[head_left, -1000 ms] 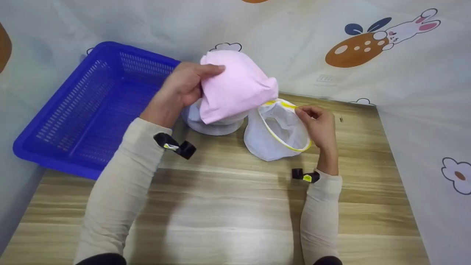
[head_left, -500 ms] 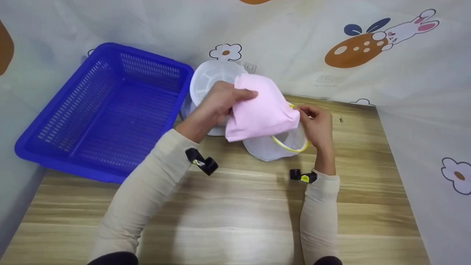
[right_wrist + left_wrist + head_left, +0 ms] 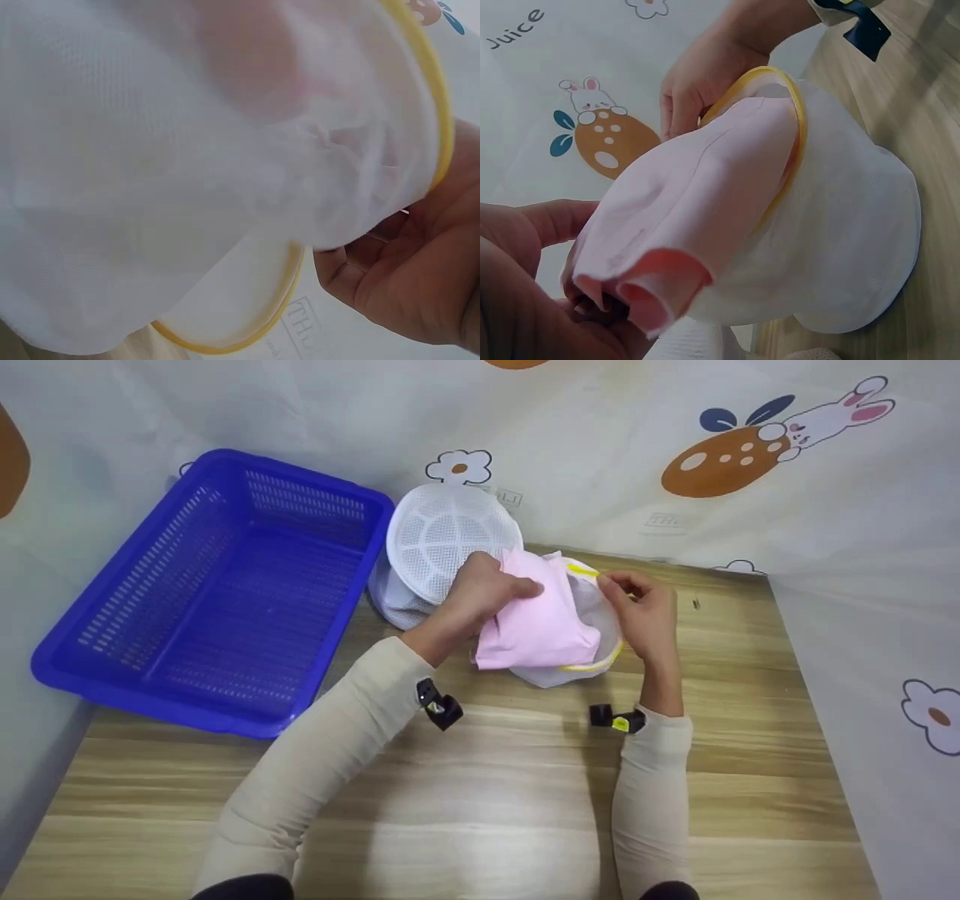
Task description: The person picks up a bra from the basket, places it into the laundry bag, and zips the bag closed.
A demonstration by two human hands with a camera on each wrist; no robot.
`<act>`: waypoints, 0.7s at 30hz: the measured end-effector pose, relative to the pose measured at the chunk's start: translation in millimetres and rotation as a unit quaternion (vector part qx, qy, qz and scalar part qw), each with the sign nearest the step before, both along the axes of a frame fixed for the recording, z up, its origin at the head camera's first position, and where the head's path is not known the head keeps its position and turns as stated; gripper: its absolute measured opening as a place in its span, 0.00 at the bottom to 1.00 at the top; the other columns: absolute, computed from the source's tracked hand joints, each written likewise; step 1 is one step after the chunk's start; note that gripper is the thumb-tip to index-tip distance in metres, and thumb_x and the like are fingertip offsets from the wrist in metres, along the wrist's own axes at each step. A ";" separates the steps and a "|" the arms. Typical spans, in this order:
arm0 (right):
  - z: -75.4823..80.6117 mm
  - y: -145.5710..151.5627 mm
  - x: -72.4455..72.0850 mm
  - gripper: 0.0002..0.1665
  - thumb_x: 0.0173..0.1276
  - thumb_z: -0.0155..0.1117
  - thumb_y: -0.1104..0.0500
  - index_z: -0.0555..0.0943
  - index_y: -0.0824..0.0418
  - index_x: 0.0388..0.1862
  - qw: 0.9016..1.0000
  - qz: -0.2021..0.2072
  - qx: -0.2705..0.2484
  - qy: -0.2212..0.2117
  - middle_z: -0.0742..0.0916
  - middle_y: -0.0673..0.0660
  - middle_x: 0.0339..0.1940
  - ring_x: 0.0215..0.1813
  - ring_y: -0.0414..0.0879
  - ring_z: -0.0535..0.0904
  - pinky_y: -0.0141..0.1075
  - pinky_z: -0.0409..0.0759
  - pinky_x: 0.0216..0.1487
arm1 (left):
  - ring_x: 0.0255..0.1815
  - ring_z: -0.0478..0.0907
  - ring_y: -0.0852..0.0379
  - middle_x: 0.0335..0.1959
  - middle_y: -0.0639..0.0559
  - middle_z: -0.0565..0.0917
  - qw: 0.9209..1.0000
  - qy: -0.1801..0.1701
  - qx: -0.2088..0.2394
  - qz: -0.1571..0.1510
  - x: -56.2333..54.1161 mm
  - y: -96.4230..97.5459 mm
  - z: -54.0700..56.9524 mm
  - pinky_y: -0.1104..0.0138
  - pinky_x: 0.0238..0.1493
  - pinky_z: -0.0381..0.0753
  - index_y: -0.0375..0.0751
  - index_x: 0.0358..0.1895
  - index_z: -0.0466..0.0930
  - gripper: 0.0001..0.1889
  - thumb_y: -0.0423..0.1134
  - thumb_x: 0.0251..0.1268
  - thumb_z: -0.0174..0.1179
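Observation:
My left hand (image 3: 484, 591) grips a folded pink cloth (image 3: 536, 622) by its near side, thumb on top. The cloth's far end reaches into the mouth of a white mesh laundry bag (image 3: 550, 678) edged in yellow. In the left wrist view the cloth (image 3: 682, 187) passes inside the yellow rim (image 3: 801, 112), its rolled layers facing the camera. My right hand (image 3: 646, 606) pinches the bag's rim at the back right. Through the mesh bag (image 3: 150, 172) in the right wrist view, a blurred pink patch shows; the right hand's fingertips are partly hidden behind the bag.
A blue plastic basket (image 3: 375, 566) stands on the left. Between it and the bag, a white round mesh bag (image 3: 457, 529) with a ribbed top leans at the back. A printed sheet (image 3: 600, 457) hangs behind the wooden table (image 3: 480, 810).
My left hand has carried the pink cloth right and down, from above the round mesh bag to the yellow-rimmed bag's opening. The right hand has stayed at the rim.

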State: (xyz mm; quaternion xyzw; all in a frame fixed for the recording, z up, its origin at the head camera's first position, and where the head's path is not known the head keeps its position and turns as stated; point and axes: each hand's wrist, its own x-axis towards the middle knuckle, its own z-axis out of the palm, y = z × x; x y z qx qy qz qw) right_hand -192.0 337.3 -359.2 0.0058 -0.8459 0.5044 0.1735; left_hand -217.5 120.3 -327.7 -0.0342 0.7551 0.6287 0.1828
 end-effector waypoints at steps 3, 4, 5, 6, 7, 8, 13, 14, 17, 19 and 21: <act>1.0 -1.8 0.7 0.10 0.64 0.65 0.65 0.84 0.74 0.37 1.000 0.004 0.004 0.002 0.85 0.63 0.32 0.31 0.41 0.76 0.28 0.72 0.30 | 0.40 0.77 0.51 0.40 0.42 0.79 0.998 0.018 -0.061 0.004 -1.3 4.6 -3.5 0.68 0.41 0.78 0.27 0.46 0.74 0.24 0.36 0.47 0.72; 1.3 -2.5 1.0 0.10 0.64 0.65 0.65 0.84 0.74 0.37 1.000 0.006 0.004 0.003 0.85 0.64 0.32 0.32 0.41 0.76 0.28 0.72 0.31 | 0.41 0.77 0.51 0.40 0.42 0.79 0.997 0.020 -0.076 0.005 -1.3 6.2 -4.5 0.68 0.41 0.78 0.28 0.46 0.74 0.25 0.37 0.47 0.72; 1.6 -3.3 1.2 0.10 0.64 0.64 0.65 0.84 0.74 0.37 1.000 0.008 0.004 0.003 0.85 0.64 0.33 0.32 0.41 0.76 0.28 0.72 0.31 | 0.41 0.77 0.51 0.40 0.43 0.79 0.996 0.021 -0.085 0.005 -1.3 7.6 -5.3 0.68 0.42 0.78 0.28 0.46 0.74 0.25 0.37 0.46 0.72; 1.9 -3.9 1.4 0.10 0.64 0.64 0.65 0.84 0.74 0.37 1.000 0.008 0.004 0.004 0.85 0.64 0.33 0.32 0.41 0.76 0.28 0.72 0.31 | 0.41 0.77 0.51 0.39 0.43 0.79 0.995 0.020 -0.094 0.004 -1.1 9.0 -6.0 0.67 0.42 0.78 0.29 0.46 0.74 0.25 0.37 0.46 0.72; 2.2 -4.6 1.6 0.10 0.65 0.64 0.65 0.84 0.74 0.37 1.000 0.008 0.002 0.005 0.85 0.65 0.33 0.32 0.41 0.76 0.28 0.72 0.31 | 0.41 0.77 0.51 0.39 0.44 0.80 0.995 0.020 -0.099 0.001 -0.8 10.2 -6.7 0.67 0.42 0.78 0.29 0.46 0.74 0.25 0.37 0.46 0.72; 2.5 -5.1 1.8 0.10 0.65 0.64 0.65 0.84 0.75 0.37 1.000 0.006 0.001 0.006 0.85 0.65 0.33 0.31 0.41 0.76 0.28 0.72 0.31 | 0.40 0.77 0.52 0.39 0.44 0.80 0.994 0.020 -0.105 -0.003 -0.3 11.2 -7.2 0.67 0.41 0.78 0.29 0.46 0.74 0.24 0.37 0.46 0.73; 3.6 -6.2 1.7 0.10 0.65 0.63 0.66 0.83 0.75 0.37 1.000 -0.018 -0.004 0.009 0.84 0.64 0.30 0.30 0.40 0.74 0.28 0.71 0.30 | 0.42 0.77 0.51 0.40 0.44 0.79 0.992 0.015 -0.117 -0.036 2.9 13.9 -6.6 0.67 0.41 0.78 0.29 0.48 0.73 0.26 0.36 0.46 0.73; 3.6 -6.3 1.4 0.10 0.65 0.63 0.66 0.83 0.75 0.37 1.000 -0.022 -0.005 0.008 0.84 0.63 0.30 0.30 0.40 0.74 0.28 0.71 0.31 | 0.42 0.77 0.51 0.40 0.44 0.79 0.992 0.014 -0.120 -0.044 3.6 14.1 -5.8 0.67 0.41 0.78 0.29 0.48 0.72 0.26 0.36 0.46 0.73; 3.4 -6.7 0.3 0.10 0.66 0.63 0.66 0.83 0.75 0.38 0.999 -0.029 -0.013 0.005 0.84 0.62 0.31 0.31 0.41 0.73 0.28 0.70 0.31 | 0.43 0.77 0.51 0.41 0.44 0.78 0.986 0.018 -0.145 -0.074 4.6 15.7 -3.7 0.67 0.41 0.79 0.29 0.49 0.72 0.27 0.37 0.47 0.73; 3.1 -7.1 -0.2 0.10 0.66 0.63 0.65 0.83 0.75 0.38 0.999 -0.031 -0.019 0.004 0.84 0.61 0.31 0.31 0.41 0.73 0.28 0.70 0.32 | 0.42 0.77 0.51 0.40 0.44 0.79 0.979 0.028 -0.176 -0.095 5.4 17.5 -2.5 0.66 0.41 0.78 0.30 0.48 0.74 0.26 0.38 0.46 0.73; 3.1 -7.6 0.0 0.11 0.66 0.63 0.65 0.83 0.74 0.38 0.999 -0.029 -0.025 0.004 0.84 0.61 0.31 0.31 0.41 0.73 0.28 0.70 0.31 | 0.41 0.77 0.52 0.39 0.45 0.80 0.969 0.044 -0.212 -0.118 5.8 20.3 -2.1 0.66 0.41 0.78 0.31 0.46 0.76 0.25 0.40 0.46 0.74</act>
